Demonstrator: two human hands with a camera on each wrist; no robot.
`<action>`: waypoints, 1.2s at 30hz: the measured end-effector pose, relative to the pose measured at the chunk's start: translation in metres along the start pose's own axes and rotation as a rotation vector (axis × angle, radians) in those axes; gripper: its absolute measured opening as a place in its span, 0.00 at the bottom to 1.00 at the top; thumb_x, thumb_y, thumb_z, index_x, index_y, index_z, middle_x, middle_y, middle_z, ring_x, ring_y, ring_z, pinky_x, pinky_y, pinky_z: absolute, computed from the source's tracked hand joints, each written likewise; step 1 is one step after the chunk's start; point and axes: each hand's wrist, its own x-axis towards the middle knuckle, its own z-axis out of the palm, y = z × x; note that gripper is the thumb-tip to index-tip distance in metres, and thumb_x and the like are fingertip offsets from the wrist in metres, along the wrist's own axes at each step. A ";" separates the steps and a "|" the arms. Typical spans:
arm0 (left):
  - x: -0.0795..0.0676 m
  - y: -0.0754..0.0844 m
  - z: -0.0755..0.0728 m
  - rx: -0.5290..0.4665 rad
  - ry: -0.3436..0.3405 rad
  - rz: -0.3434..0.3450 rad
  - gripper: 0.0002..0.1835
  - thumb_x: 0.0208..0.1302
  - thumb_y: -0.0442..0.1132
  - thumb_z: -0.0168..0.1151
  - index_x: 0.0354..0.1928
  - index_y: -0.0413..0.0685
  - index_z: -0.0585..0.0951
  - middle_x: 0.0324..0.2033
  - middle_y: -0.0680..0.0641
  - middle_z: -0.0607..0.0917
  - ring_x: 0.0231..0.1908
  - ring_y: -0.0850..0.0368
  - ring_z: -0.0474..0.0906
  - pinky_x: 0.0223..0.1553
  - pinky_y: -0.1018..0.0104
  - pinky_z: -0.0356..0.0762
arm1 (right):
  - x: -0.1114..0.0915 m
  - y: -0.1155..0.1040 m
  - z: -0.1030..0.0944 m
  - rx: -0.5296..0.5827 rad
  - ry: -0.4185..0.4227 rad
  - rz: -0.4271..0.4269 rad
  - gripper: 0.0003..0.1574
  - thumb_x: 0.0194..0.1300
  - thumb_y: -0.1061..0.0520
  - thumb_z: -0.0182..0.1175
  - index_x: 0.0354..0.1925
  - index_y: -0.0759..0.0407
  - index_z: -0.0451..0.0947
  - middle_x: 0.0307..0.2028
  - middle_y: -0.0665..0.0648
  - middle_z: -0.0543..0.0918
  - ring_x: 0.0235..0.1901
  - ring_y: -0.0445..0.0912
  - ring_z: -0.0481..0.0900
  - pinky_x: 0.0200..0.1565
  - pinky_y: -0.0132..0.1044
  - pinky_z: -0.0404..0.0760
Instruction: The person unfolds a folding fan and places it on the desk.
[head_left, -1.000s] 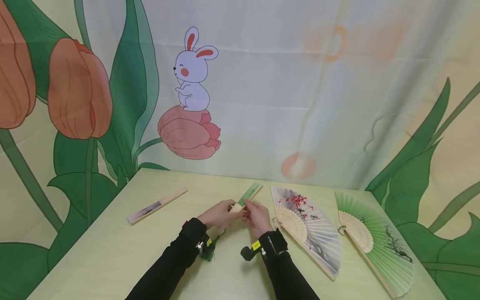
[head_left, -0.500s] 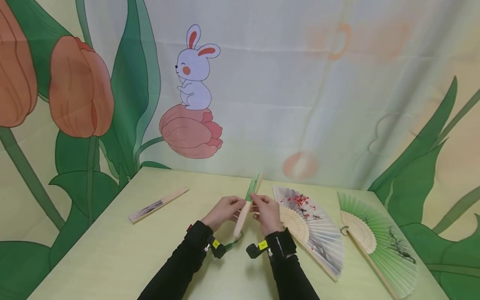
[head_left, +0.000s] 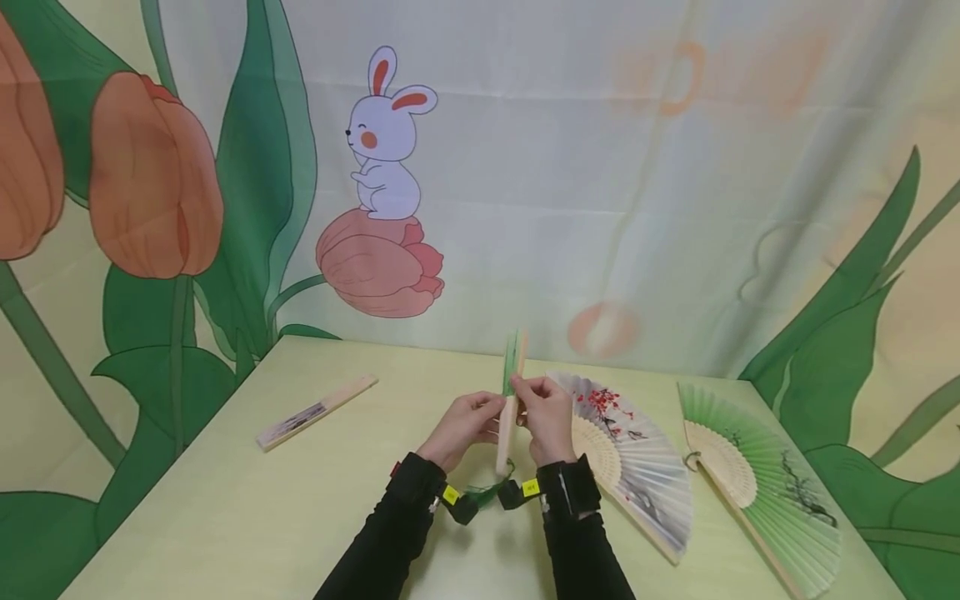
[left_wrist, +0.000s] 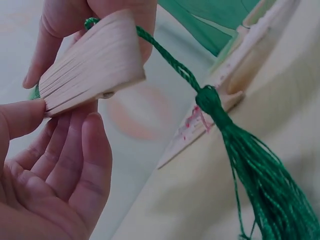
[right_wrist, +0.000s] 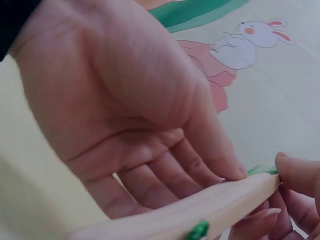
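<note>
Held folded green fan (head_left: 507, 421) over tabletop (head_left: 225, 517), lower-ctr of head view, green end twd 12 o'clock, bare wood end twd 6. Pinched it from 9 o'clock side w/ L hand (head_left: 461, 427); pinched same fan from 3 o'clock side w/ R hand (head_left: 547, 417). Noted green tassel (left_wrist: 267, 180) hanging nr wood end, L wrist cam. Rel. to held fan: saw closed fan (head_left: 318, 411) w/ dark print at 9, well apart; open white fan (head_left: 637, 467) w/ red-blossom print at approx 4, partly hidden behind R hand; open green fan (head_left: 765, 475) further out, btwn 3 & 4. Saw printed rabbit (head_left: 388, 158) on backdrop (head_left: 517, 192) at 11.
</note>
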 end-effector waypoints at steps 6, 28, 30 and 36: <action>0.004 0.009 0.011 -0.008 0.021 0.035 0.19 0.80 0.44 0.57 0.57 0.34 0.82 0.37 0.49 0.88 0.34 0.59 0.86 0.41 0.64 0.86 | 0.002 -0.011 -0.004 0.028 -0.011 -0.011 0.12 0.72 0.59 0.67 0.32 0.61 0.77 0.26 0.51 0.75 0.24 0.40 0.74 0.23 0.29 0.73; -0.004 0.004 0.010 0.025 0.052 0.025 0.19 0.80 0.45 0.58 0.55 0.34 0.82 0.40 0.45 0.89 0.36 0.56 0.86 0.42 0.62 0.86 | -0.004 -0.013 -0.013 -0.034 -0.035 0.008 0.12 0.72 0.57 0.67 0.37 0.64 0.77 0.27 0.52 0.76 0.26 0.42 0.74 0.24 0.32 0.73; -0.004 0.005 0.011 0.031 0.051 0.031 0.19 0.80 0.45 0.58 0.56 0.34 0.82 0.41 0.45 0.89 0.36 0.56 0.86 0.43 0.62 0.86 | -0.003 -0.012 -0.013 -0.045 -0.027 0.009 0.12 0.73 0.57 0.67 0.38 0.65 0.77 0.28 0.52 0.76 0.26 0.43 0.74 0.24 0.32 0.73; -0.001 0.008 0.010 0.040 0.063 0.036 0.19 0.80 0.44 0.58 0.57 0.33 0.81 0.40 0.45 0.89 0.35 0.57 0.85 0.41 0.63 0.86 | 0.001 -0.012 -0.012 -0.045 -0.016 0.022 0.12 0.74 0.56 0.65 0.43 0.66 0.77 0.30 0.52 0.76 0.28 0.42 0.76 0.24 0.32 0.73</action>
